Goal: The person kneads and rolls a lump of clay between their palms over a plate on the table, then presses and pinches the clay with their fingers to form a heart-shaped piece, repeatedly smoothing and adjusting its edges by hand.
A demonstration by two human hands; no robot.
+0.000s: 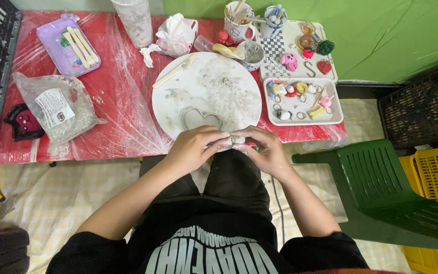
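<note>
A: Item one, the hands. I log my left hand point(194, 147) and right hand point(263, 149) brought together at the near rim of the round white board point(239, 86), fingertips pinched from both sides on a small lump of pale clay point(236, 139). The lump sits between the two hands, just above my lap, at the board's edge.

B: Risks on that entry?

A: In my judgement, two. The lump is held over the table's edge point(128, 149), so a slack pinch could drop it onto my dark trousers point(229, 187). And the hands work just beside the heart-shaped clay outline point(198, 117) lying on the board; a knuckle pushed forward could dent it.

B: Counts, please.

A: One round board. One heart outline. One flat wooden stick point(174, 72) on the board's far-left rim. Two cups of tools: one white mug point(236, 28), one checked cup point(275, 23). One small grey bowl point(252, 53). Two white trays point(300, 104) of small coloured charms; the charms themselves I cannot count with certainty. One purple tray point(62, 48) holding at least two sticks. One clear bag point(59, 109) with grey contents. One green chair point(386, 187) on my right.
</note>
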